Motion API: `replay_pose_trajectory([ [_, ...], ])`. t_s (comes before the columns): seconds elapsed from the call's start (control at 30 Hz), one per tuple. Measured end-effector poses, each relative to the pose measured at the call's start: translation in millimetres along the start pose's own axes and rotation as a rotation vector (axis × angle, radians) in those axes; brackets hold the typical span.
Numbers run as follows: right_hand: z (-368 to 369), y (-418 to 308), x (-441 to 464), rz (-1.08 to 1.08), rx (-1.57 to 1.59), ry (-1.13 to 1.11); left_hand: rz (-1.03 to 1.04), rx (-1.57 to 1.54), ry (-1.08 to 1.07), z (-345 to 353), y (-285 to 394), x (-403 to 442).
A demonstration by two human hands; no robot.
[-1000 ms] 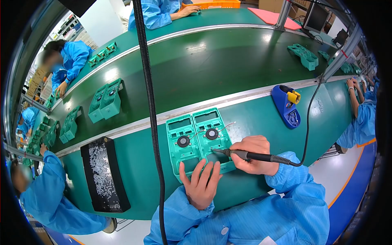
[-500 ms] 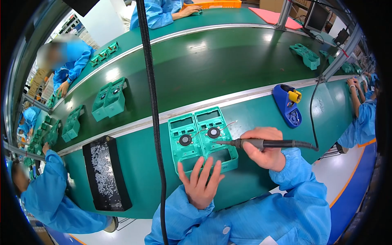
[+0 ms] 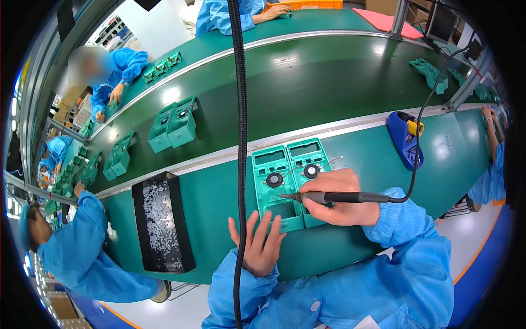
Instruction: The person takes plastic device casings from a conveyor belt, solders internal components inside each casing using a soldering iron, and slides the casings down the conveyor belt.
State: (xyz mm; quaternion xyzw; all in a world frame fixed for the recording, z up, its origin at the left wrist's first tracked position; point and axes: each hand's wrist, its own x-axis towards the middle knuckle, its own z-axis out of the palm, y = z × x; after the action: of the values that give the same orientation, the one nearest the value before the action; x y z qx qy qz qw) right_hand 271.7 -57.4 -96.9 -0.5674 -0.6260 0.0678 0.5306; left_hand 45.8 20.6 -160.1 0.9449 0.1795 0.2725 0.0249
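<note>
Two matching green plastic housings (image 3: 264, 192) lie flat side by side, open faces up, just inside the far edge of the worktop (image 3: 323, 252). Each carries a round black speaker (image 3: 274, 179) between two rectangular openings; a thin wire (image 3: 332, 162) angles from the right one's speaker past its side. The right housing is partly hidden. A dark soldering iron (image 3: 350, 197) lies crosswise above them, tip pointing left over the left housing; whether it touches is unclear.

The soldering iron (image 3: 345, 197) has moved from the right housing (image 3: 305, 159) to the left housing (image 3: 268, 194).
</note>
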Motion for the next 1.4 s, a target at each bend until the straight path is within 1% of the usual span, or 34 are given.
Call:
replay_pose_trajectory([
  [0.33,16.2,7.0,-3.0,-0.051,-0.074,-0.066,0.007,-0.047,0.044,6.4,-2.2,-1.2],
  [0.73,22.3,10.9,-4.8,-0.062,-0.086,-0.039,-0.002,-0.073,0.057,5.5,-2.5,-1.3],
  [0.83,19.7,9.2,-5.0,-0.039,-0.092,-0.087,-0.003,-0.075,0.059,5.6,-2.5,-0.8],
  [1.03,21.6,13.1,-5.7,-0.073,-0.105,-0.075,0.001,-0.071,0.061,5.8,-3.8,-1.3],
  [1.13,19.3,10.3,-4.2,-0.056,-0.106,-0.099,-0.002,-0.071,0.063,6.0,-3.7,-1.8],
  [1.33,20.4,10.2,-4.6,-0.035,-0.074,-0.083,-0.004,-0.075,0.057,5.7,-3.6,-1.5],
  [1.4,18.9,11.5,-5.4,-0.062,-0.1,-0.068,-0.002,-0.074,0.055,5.7,-4.1,-1.6],
])
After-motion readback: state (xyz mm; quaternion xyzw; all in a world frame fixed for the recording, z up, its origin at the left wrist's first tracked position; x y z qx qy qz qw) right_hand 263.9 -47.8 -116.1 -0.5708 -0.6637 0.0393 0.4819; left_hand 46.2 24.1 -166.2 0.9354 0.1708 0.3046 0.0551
